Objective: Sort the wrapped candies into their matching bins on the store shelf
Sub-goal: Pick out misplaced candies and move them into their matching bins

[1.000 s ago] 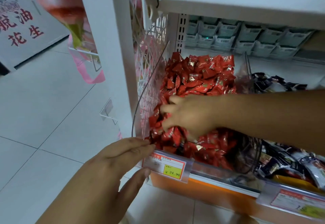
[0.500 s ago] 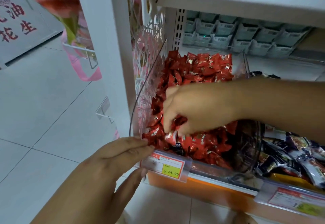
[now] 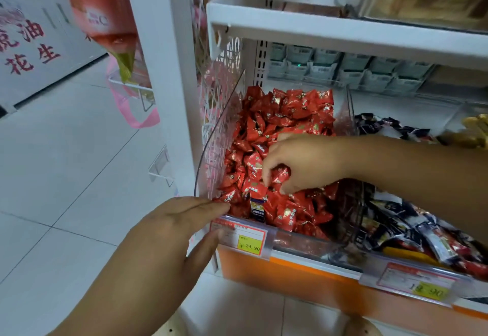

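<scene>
The left hand (image 3: 169, 230) is resting straight fingers on the clear bin's (image 3: 224, 129) front corner. A dark-wrapped candy (image 3: 256, 207) is standing among the red candies (image 3: 290, 108), so sorting looks unfinished. The right hand (image 3: 303, 161) is digging just behind it, fingers curled; whether they are gripping anything, I cannot tell.

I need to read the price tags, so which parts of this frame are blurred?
Head view: the left price tag reads 24.90 legibly; the right price tag is smeared, its digits partly unreadable; the yellow packets at the far right edge are blurred too.
</scene>
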{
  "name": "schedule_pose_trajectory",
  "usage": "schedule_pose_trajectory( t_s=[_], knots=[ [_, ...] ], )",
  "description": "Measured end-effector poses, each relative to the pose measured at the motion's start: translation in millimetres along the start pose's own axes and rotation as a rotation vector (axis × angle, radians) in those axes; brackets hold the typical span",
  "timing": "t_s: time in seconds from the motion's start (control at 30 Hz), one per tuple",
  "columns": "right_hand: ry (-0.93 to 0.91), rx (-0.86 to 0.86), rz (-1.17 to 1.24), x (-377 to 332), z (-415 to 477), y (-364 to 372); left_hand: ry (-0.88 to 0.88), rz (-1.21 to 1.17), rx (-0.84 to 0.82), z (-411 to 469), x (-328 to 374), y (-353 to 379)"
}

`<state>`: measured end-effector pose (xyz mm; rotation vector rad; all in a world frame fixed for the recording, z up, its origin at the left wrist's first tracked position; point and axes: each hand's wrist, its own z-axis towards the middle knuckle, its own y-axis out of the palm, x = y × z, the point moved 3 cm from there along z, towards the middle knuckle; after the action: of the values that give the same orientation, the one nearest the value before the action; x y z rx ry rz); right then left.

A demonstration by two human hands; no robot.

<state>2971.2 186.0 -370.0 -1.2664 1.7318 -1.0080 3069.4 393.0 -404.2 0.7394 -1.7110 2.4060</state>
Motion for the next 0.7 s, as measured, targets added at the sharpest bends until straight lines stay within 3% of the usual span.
schedule_pose_trajectory(
  t_s=[0.13, 0.27, 0.5, 0.6, 0.7],
  knots=[
    [-0.133, 0.105, -0.131, -22.2, 8.5, 12.6, 0.02, 0.016, 0.017, -2.3, 8.2, -5.9],
    [-0.174, 0.089, -0.334, -36.5, 32.2, 32.1, 0.043, 0.009, 0.012, -2.7, 7.5, -6.4],
    [0.043, 0.161, 0.333, -3.7, -6.4, -0.5, 0.05, 0.051, 0.005, 4.1, 14.2, -6.1],
    [0.071, 0.191, 0.158, 0.8, -7.4, 2.7, 0.048, 0.043, 0.003, 5.5, 18.3, -4.9],
    [-0.019, 0.171, -0.052, -13.0, 3.2, 12.3, 0.055, 0.059, -0.002, 1.8, 19.8, -1.9]
  ],
)
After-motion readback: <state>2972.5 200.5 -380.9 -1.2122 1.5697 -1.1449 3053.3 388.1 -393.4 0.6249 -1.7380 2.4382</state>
